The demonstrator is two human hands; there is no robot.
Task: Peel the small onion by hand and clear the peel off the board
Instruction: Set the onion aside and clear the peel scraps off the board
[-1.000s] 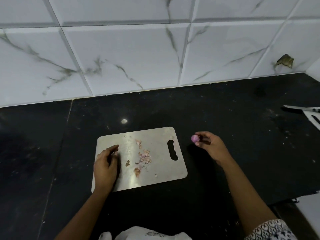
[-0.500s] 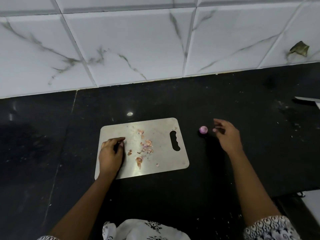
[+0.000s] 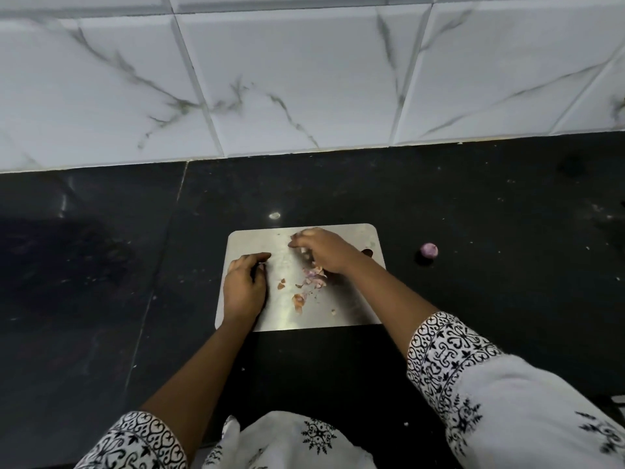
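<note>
White sleeves, black floral print, patterned cuffs, bare forearms

- Dim room; the black tabletop swallows most light.
- A small glare spot shines on it.
- Tile lines bow from wide-angle distortion.

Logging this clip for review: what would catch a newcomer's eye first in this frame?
Both hands over the metal cutting board on the black counter: the right hand curls over the pile of onion peel at mid-board, while the left hand rests flat on the board's left edge. Next, the small purple onion, peeled, sitting alone on the counter right of the board.
</note>
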